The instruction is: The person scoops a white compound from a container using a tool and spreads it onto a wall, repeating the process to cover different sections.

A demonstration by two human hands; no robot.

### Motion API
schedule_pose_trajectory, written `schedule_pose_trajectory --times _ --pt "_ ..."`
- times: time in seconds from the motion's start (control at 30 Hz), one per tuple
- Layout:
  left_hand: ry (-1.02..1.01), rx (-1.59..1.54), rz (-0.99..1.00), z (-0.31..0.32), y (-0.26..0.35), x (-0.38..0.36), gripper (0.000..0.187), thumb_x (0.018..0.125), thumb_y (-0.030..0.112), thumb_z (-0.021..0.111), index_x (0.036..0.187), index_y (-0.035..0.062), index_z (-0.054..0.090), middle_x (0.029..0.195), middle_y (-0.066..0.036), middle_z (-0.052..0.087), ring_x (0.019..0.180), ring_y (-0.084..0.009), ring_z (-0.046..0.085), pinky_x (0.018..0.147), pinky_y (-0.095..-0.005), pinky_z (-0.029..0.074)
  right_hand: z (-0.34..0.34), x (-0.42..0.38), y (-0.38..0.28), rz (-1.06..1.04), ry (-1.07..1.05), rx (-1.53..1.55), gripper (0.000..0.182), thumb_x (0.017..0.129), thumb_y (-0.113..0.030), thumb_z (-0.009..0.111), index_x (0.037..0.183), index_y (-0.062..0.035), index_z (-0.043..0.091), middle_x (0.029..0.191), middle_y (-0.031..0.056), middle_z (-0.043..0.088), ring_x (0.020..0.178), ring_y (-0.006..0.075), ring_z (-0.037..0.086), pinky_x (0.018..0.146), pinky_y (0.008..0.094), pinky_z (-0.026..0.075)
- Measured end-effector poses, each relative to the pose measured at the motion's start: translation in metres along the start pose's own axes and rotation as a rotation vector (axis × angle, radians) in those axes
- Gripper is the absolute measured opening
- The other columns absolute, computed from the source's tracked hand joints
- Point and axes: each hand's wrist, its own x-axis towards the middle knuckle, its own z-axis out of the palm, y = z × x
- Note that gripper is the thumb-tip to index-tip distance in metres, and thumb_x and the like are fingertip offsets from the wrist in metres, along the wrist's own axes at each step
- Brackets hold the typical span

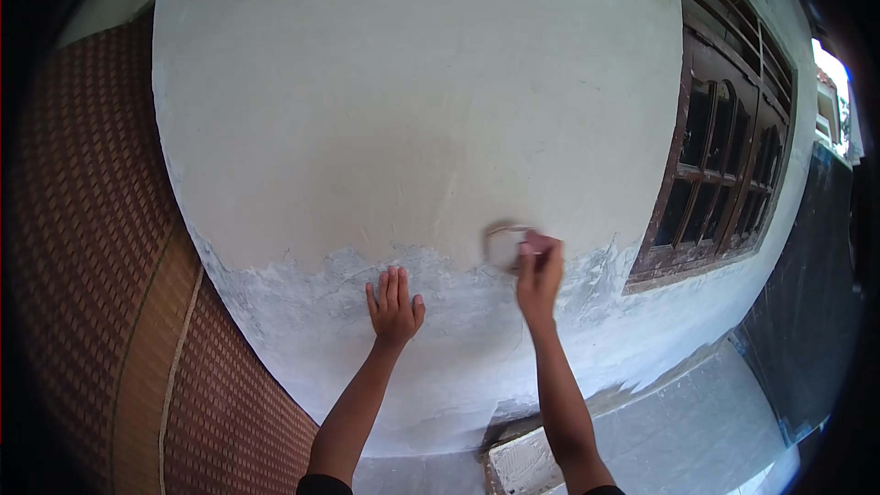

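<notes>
My left hand (395, 307) lies flat against the wall (403, 128), fingers stretched upward, on the ragged band between the cream upper part and the grey-white lower part. To its right, my right hand (538, 284) is closed on a flat hand tool (506, 246), its pale face and brownish edge smeared by motion. A reddish-brown piece at my fingers looks like part of it. The tool is at the wall near the upper edge of the ragged band; its exact kind is too blurred to tell.
A brown shuttered window (724, 137) is set in the wall at right. Woven brown matting (101, 220) stands along the left. Below, a white-smeared tray (527, 463) rests on the grey floor (669, 412). A dark panel (807, 284) leans at far right.
</notes>
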Motion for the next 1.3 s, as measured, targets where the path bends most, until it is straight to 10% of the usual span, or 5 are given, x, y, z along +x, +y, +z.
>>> schedule_pose_trajectory --times 0.23,0.5,0.6,1.07,1.3 --pt "-0.024 -0.009 0.001 -0.004 -0.001 0.001 0.051 0.091 0.031 0.043 0.131 0.001 0.051 0.139 -0.014 0.045 0.134 -0.0263 0.034 0.111 -0.0509 0.021 0.042 0.028 -0.019 -0.451 -0.096 -0.388 0.016 0.084 -0.006 0.061 0.099 -0.005 0.056 0.093 0.0103 0.059 0.082 0.0257 0.051 0.076 0.039 0.03" --pt "-0.002 -0.023 0.0 -0.001 0.0 0.0 0.051 0.091 0.031 0.043 0.132 0.0019 0.05 0.141 -0.013 0.043 0.135 -0.0261 0.033 0.111 -0.0513 0.022 0.012 0.055 -0.048 0.032 -0.067 0.081 0.025 0.092 -0.021 0.06 0.105 -0.0006 0.054 0.085 0.0098 0.059 0.074 0.0104 0.056 0.061 0.027 0.047" --pt "-0.017 -0.029 -0.004 -0.003 0.0 0.0 0.051 0.091 0.031 0.043 0.132 0.0021 0.05 0.141 -0.013 0.043 0.135 -0.0257 0.033 0.111 -0.0512 0.021 0.04 0.039 -0.042 -0.576 -0.237 -0.392 0.017 0.09 -0.015 0.061 0.1 -0.0027 0.055 0.087 0.0107 0.055 0.075 0.017 0.051 0.064 0.0309 0.041" --pt "-0.012 -0.018 0.002 -0.001 0.001 0.001 0.051 0.091 0.031 0.043 0.132 0.0025 0.05 0.141 -0.013 0.043 0.135 -0.0254 0.033 0.111 -0.0509 0.021 0.038 0.04 -0.03 -0.491 -0.219 -0.431 0.017 0.087 -0.011 0.057 0.103 -0.0057 0.057 0.088 0.0134 0.055 0.081 0.0301 0.049 0.078 0.0412 0.034" --pt "-0.005 -0.005 -0.001 0.001 0.0 -0.002 0.051 0.091 0.031 0.043 0.132 0.002 0.05 0.141 -0.013 0.043 0.134 -0.0261 0.035 0.111 -0.0512 0.021 -0.003 0.065 -0.042 0.005 0.178 0.081 0.02 0.093 -0.018 0.057 0.101 -0.0003 0.052 0.084 0.0078 0.057 0.069 0.0128 0.054 0.059 0.0278 0.046"
